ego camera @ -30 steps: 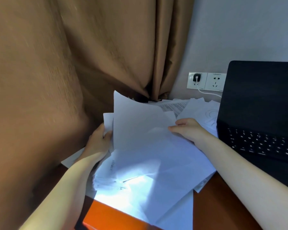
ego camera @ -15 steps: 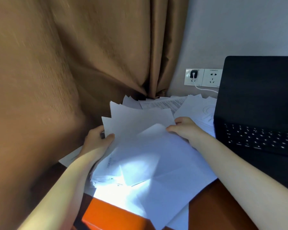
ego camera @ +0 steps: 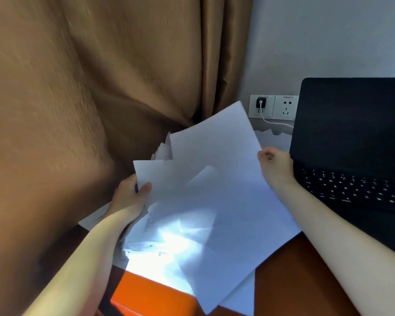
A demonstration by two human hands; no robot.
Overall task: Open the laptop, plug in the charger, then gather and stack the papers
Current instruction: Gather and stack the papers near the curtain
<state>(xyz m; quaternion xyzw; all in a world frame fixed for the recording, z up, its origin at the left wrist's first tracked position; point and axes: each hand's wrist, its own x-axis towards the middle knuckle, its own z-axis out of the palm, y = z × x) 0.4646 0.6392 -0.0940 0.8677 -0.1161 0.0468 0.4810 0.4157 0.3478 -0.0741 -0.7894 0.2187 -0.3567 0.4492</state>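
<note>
on desk (ego camera: 294,281) | left hand (ego camera: 130,197) grips papers (ego camera: 203,224) | right hand (ego camera: 275,165) pinches sheet (ego camera: 214,144)

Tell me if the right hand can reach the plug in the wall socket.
Probably, once freed: the right hand pinches a raised sheet; the plug sits unobstructed beyond it, beside the laptop.

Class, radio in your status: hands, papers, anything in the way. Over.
Left hand grips loose, unstacked papers at their left edge. Right hand pinches a raised sheet. Laptop open close on the right, charger plugged in.
</note>
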